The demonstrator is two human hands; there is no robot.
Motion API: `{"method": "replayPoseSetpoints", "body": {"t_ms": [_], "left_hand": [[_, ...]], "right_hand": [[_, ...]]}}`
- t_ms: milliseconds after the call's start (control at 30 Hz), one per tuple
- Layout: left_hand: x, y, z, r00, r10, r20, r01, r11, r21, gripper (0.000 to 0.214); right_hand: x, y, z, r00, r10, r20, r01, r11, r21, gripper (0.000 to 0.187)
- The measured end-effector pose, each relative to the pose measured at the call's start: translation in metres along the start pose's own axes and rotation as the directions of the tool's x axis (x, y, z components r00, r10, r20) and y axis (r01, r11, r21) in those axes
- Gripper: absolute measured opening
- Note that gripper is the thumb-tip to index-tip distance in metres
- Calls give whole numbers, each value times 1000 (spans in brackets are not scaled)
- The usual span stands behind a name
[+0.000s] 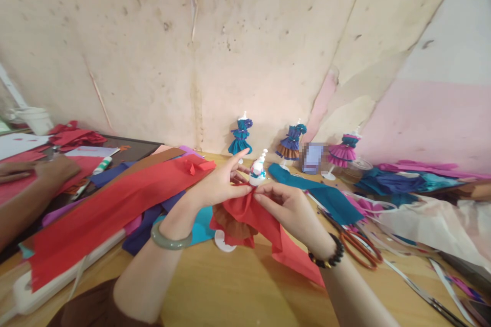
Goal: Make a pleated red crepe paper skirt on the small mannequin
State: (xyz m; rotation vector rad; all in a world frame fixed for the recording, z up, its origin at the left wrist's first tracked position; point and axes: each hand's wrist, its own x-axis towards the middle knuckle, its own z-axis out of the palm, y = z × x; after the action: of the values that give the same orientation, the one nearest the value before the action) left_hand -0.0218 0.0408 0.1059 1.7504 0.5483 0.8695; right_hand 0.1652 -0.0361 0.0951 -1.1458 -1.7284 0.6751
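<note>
A small white mannequin [258,169] on a round white base [223,241] stands on the wooden table, wearing a brown ruffled paper skirt [233,225]. Red crepe paper [284,242] is gathered round its waist. My left hand [220,184] pinches the red paper at the waist from the left, index finger stretched out. My right hand [286,204] pinches the same paper from the right, fingers closed on it. A green bangle circles my left wrist, a dark bead bracelet my right.
Three dressed mannequins [241,138] [291,144] [342,153] stand by the wall. Long red paper strips [103,209] lie left, teal paper [326,196] and orange-handled scissors [360,248] right. Another person's hand [53,171] rests at far left near a glue stick [103,165].
</note>
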Motion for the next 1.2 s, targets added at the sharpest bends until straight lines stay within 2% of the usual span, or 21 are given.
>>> {"method": "replayPoseSetpoints", "body": {"t_ms": [333,633,933,1200], "left_hand": [[0,-4,-3,1000,10,-1,-10,1000,12,90],[0,-2,-1,1000,-2,-8,2,1000,29,90],[0,2,2,1000,13,15,-13,1000,25,92],[-2,7,3,1000,-1,22,0,998,64,90]], "right_hand": [[0,-2,-2,999,-23,-29,22,999,-35,23],[2,3,2,995,22,-98,-17,999,46,17],[3,3,2,994,11,-112,-8,1000,29,17],[4,4,2,992,50,-116,-44,998,47,20]]}}
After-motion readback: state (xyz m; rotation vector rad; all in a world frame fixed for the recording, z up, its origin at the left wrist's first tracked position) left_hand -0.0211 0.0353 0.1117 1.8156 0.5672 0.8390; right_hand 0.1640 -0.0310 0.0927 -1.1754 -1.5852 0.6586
